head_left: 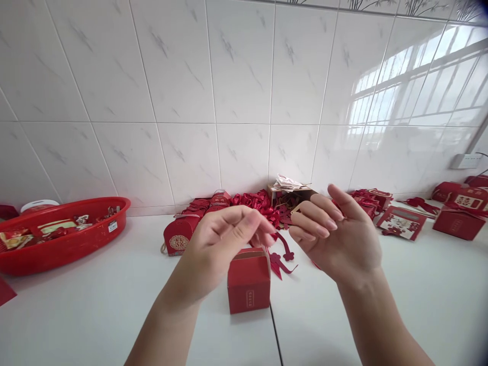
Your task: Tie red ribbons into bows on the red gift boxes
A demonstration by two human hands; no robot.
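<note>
A small red gift box (248,287) with a gabled top stands on the white table, pale print on its front. Just above its top is my left hand (229,244), thumb and fingers brought together; whatever may be between them is hidden. My right hand (339,234) is raised to the right of the box, palm showing, fingers half curled, thumb apart, and nothing visible in it. Behind and beside the box lie dark red ribbon strips (280,264) with flower-shaped ends. Whether my left fingers touch a strip, I cannot tell.
A red plastic basin (68,249) with wrapped snacks stands at the left. Near the wall are a red box with a gold emblem (179,239), a heap of red ribbons (255,203) and an open carton (290,188). More red boxes (457,223) stand at the right.
</note>
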